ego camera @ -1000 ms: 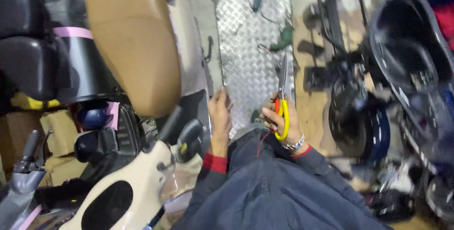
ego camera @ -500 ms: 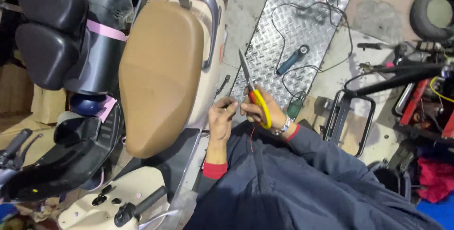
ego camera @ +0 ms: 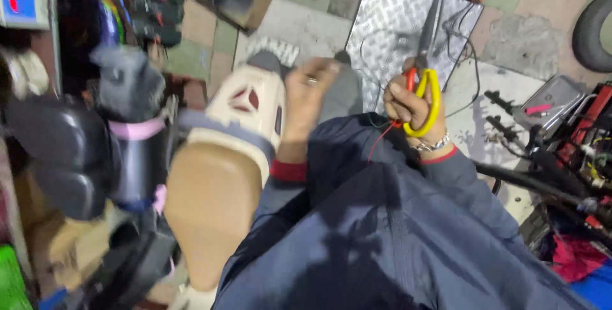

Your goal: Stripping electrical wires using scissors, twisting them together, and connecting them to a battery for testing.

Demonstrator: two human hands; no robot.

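1. Right hand closed around the yellow handles of a pair of scissors, blades pointing up and away over the ridged metal plate on the floor.
2. Thin red wire and a green one trailing from under that same fist, down across the dark blue jacket; whether pinched in the grip or only passing beneath, cannot tell.
3. Left hand raised just beside the rear end of the beige scooter, fingers bent and loose, ring showing; blurred, so cannot tell whether holding anything or merely resting against the bodywork.
4. Scissors likely light and stiff, blades sharp at tip and edge; safest hold at the looped handles, as now, never near the steel.
5. Wires likely soft, limp and easy to nick or pull loose; best pinched close to the end between finger and thumb.
6. Tan scooter seat close on the left, black scooter with pink tape beyond it, so little room on that side.
7. Handlebars and a tray of parts crowding the right, tyre further out.
8. Open room mainly ahead, over the metal plate, though black cables lie looped across it.
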